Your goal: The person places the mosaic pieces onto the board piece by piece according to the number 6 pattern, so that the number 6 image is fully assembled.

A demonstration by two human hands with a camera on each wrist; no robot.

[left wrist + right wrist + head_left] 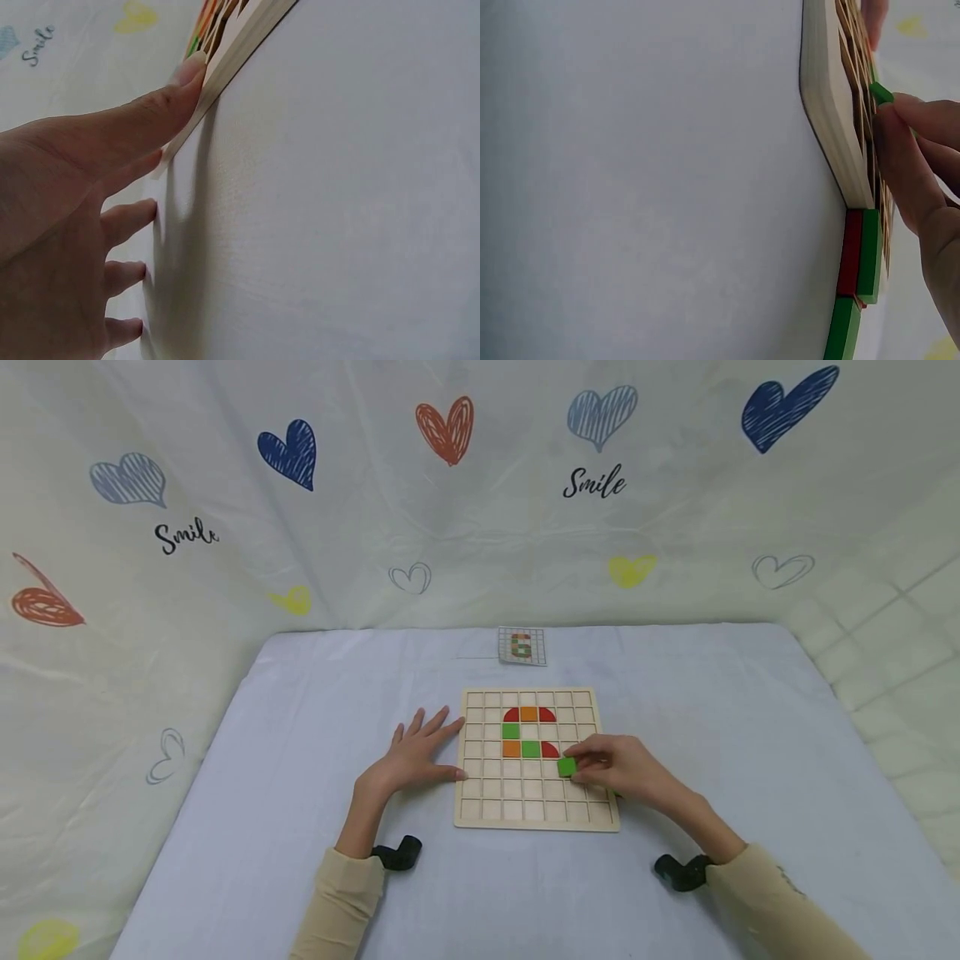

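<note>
Green tile (566, 767), pinched by the right hand (613, 766), tilts over the grid board's (495, 789) right half; best level it before release, the spread left hand (408, 762) steadying the board's left edge.

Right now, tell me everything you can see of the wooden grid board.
The grid board is pale and wooden-looking, with rounded corners, a plain rim and rows of square cells. It lies flat on a pale cloth. Toward its far side sit three red rounded pieces, two orange squares and two green squares. The left hand touches its left edge with the thumb. The right hand holds a green block over its right part; whether they touch is unclear.
</note>
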